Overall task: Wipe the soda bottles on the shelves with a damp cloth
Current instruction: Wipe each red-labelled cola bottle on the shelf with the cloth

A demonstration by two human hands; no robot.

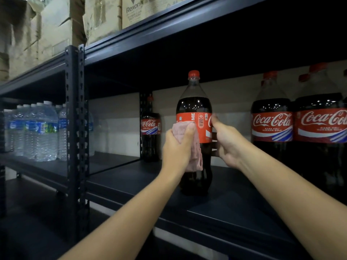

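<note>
left hand (177, 145) clamps the cloth (195, 147) against one bottle (194, 109), right hand (226, 145) gripping it (other bottles (272, 121) look unwiped).

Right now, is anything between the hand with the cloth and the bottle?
Only the pink cloth. The left hand presses it on the bottle; the right hand holds the bottle's other side.
</note>
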